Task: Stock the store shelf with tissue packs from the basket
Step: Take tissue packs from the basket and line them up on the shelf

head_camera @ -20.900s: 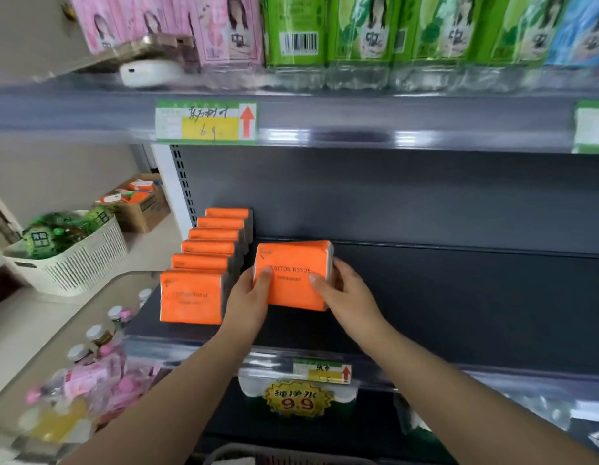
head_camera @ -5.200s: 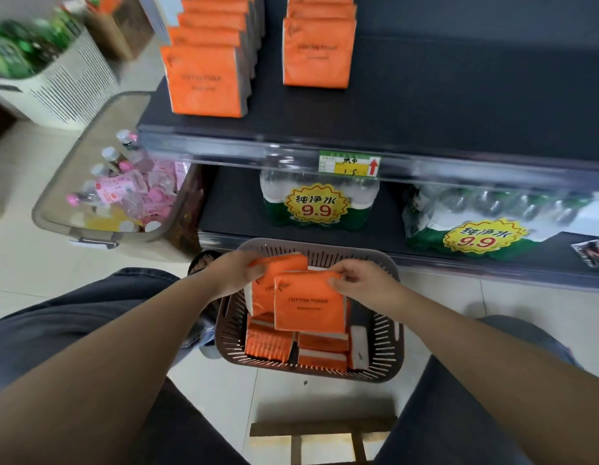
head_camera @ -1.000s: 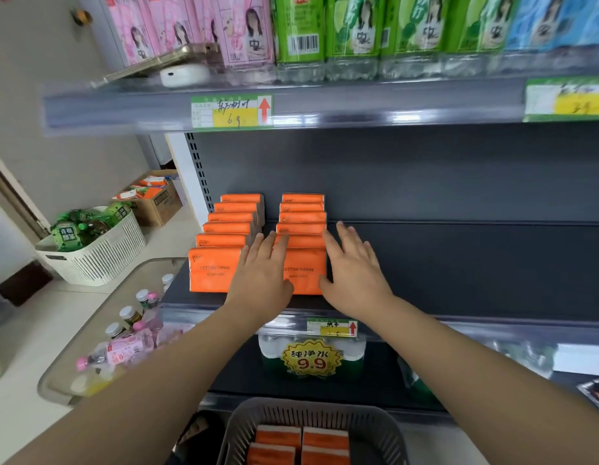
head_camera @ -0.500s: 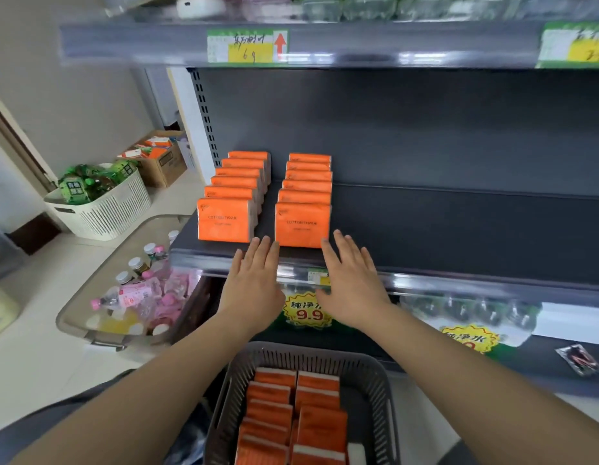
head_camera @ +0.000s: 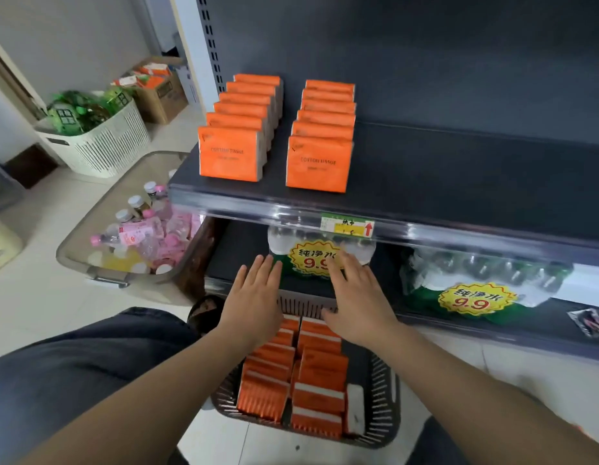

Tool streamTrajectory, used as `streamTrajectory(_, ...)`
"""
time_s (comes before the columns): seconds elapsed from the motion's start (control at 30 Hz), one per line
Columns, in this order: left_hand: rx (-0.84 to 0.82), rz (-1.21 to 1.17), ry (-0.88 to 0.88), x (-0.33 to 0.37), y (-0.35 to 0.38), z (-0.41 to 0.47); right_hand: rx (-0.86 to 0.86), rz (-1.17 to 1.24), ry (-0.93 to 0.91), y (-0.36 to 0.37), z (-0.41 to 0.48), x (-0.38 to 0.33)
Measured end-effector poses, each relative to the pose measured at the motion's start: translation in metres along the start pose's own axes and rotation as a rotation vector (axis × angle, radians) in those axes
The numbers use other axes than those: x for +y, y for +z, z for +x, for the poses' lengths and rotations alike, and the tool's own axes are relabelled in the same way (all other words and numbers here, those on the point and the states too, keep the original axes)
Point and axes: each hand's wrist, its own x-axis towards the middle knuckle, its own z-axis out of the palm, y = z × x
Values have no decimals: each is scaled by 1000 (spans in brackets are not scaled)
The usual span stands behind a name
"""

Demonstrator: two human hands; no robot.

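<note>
Two rows of orange tissue packs stand upright on the dark shelf [head_camera: 459, 182]: a left row [head_camera: 229, 157] and a right row [head_camera: 320, 162], each several deep. Below, a brown slatted basket [head_camera: 385, 397] on the floor holds several more orange tissue packs [head_camera: 320, 367]. My left hand [head_camera: 253, 297] and my right hand [head_camera: 358, 295] hover flat over the far end of the basket, fingers spread, both holding nothing.
Shrink-wrapped water bottle packs with 9.9 price stickers [head_camera: 320, 256] sit on the lower shelf. A clear tub of pink bottles [head_camera: 137, 243] stands on the floor at left, a white basket of green packs [head_camera: 96, 135] and a cardboard box [head_camera: 157, 88] behind it.
My hands have left the front pack of the right row on the shelf and dropped down over the basket. My view has tilted down with them.
</note>
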Motion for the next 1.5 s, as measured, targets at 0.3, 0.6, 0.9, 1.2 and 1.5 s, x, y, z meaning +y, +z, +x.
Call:
streamTrajectory(0.3, -212, -18, -25, -15, 70, -18, -208, 31, 60, 74, -22, 11)
streamTrajectory(0.6, -407, -9, 19, -28, 121, -26, -279, 61, 118, 135, -40, 19)
streamTrajectory(0.9, -566, 61, 46, -40, 163, -36, -413, 106, 117, 181, -45, 31)
streamTrajectory(1.2, -682, 85, 56, -47, 197, -27, -579, 123, 129, 222, -43, 45)
streamTrajectory(1.5, -655, 163, 139, -50, 211, -18, -627, 69, 94, 236, -34, 51)
